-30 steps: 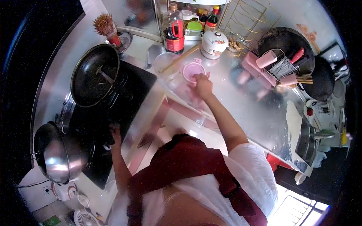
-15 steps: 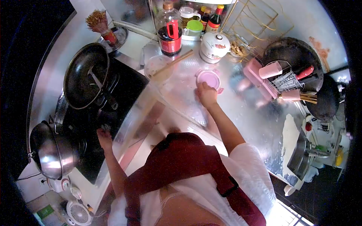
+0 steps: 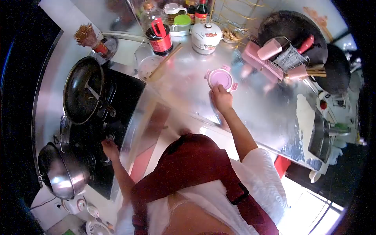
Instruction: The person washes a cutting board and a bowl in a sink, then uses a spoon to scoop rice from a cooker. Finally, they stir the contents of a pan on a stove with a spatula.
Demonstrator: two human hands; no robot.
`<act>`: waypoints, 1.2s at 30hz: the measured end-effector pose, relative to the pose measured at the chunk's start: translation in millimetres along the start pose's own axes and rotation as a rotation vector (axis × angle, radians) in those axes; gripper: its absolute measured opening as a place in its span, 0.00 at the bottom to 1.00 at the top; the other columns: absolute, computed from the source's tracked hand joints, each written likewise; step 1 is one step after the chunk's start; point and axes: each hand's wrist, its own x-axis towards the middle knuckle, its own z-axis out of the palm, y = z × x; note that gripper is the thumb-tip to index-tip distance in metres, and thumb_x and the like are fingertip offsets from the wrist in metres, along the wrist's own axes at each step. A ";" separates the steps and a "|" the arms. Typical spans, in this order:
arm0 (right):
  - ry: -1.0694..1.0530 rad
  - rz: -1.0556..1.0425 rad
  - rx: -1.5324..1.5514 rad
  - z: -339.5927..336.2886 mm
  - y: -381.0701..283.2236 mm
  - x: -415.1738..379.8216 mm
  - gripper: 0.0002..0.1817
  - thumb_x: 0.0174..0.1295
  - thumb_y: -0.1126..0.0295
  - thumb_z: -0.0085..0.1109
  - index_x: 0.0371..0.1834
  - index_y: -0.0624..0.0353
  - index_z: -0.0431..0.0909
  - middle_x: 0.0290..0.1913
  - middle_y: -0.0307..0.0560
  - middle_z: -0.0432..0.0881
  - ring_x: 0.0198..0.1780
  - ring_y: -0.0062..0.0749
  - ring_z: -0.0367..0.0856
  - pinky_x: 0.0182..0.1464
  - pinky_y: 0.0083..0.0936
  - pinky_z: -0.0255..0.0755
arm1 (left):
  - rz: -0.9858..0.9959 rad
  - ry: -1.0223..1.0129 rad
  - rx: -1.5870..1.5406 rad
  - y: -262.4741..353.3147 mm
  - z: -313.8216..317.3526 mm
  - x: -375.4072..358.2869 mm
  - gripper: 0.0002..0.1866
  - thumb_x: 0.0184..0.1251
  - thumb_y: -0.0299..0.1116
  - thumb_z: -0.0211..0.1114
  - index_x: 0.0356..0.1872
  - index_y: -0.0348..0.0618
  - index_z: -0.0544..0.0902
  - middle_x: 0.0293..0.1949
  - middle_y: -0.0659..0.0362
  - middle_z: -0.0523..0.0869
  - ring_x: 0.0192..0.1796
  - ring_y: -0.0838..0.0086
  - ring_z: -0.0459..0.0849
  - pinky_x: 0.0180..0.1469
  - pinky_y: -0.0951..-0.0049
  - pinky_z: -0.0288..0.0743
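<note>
the pink lidded container [image 3: 220, 77] sat upright on the metal desk [image 3: 258, 113], just beyond the fingertips of the right hand [image 3: 222, 99], which touched its near rim. the fingers were bunched close together, narrow rather than wide; whether they pinched the rim or only rested on it could not be told, since the back of the hand hid the fingertips and that edge of the container. the white lidded pot [image 3: 206, 37] stood farther back, apart from the container, and the bowl [image 3: 150, 68] with chopsticks [image 3: 166, 60] across it lay well to the left.

the left hand [image 3: 110, 149] was low over the black stove [image 3: 127, 92], between the frying pan [image 3: 80, 92] and the steel wok [image 3: 64, 176]. its fingers looked partly curled, but they blurred into the dark surface near a small shiny part, so its grip and any contact could not be told. the bottles [image 3: 201, 12] at the back were cut off at the top edge.
</note>
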 end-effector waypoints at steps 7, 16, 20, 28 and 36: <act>-0.031 0.174 0.038 -50.1 1.4 -72.5 0.15 0.51 0.67 0.61 0.41 0.53 0.70 0.39 0.47 0.74 0.31 0.42 0.81 0.30 0.40 0.75 | 0.295 0.145 -0.027 -55.7 15.3 -13.3 0.30 0.60 0.39 0.67 0.56 0.30 0.66 0.35 0.47 0.79 0.33 0.57 0.78 0.38 0.63 0.76; -0.020 0.303 -0.082 -106.2 48.3 -156.1 0.20 0.44 0.72 0.61 0.42 0.55 0.68 0.38 0.48 0.73 0.33 0.46 0.81 0.35 0.43 0.73 | 0.319 0.003 0.174 66.8 65.0 -106.8 0.24 0.61 0.32 0.64 0.55 0.33 0.68 0.44 0.49 0.74 0.44 0.64 0.75 0.44 0.68 0.73; 0.005 0.344 -0.094 -127.9 77.6 -182.1 0.19 0.44 0.73 0.61 0.41 0.55 0.68 0.38 0.48 0.74 0.35 0.45 0.81 0.32 0.41 0.73 | 0.496 -0.161 -0.008 96.2 106.5 -140.3 0.23 0.60 0.26 0.60 0.56 0.33 0.67 0.48 0.49 0.73 0.43 0.65 0.76 0.46 0.70 0.72; -0.029 0.424 -0.152 -169.5 196.1 -245.7 0.22 0.49 0.74 0.56 0.51 0.48 0.71 0.40 0.47 0.74 0.37 0.40 0.82 0.34 0.36 0.77 | 0.514 -0.450 -0.193 163.8 193.3 -274.7 0.23 0.61 0.24 0.60 0.57 0.34 0.67 0.47 0.52 0.71 0.40 0.73 0.73 0.44 0.74 0.70; 0.122 0.390 -0.166 -211.8 330.2 -317.2 0.17 0.43 0.73 0.60 0.38 0.52 0.71 0.36 0.43 0.73 0.36 0.38 0.80 0.30 0.35 0.77 | 0.736 -0.697 -0.151 228.2 283.7 -431.9 0.20 0.58 0.25 0.61 0.53 0.36 0.68 0.44 0.53 0.70 0.42 0.70 0.72 0.42 0.74 0.71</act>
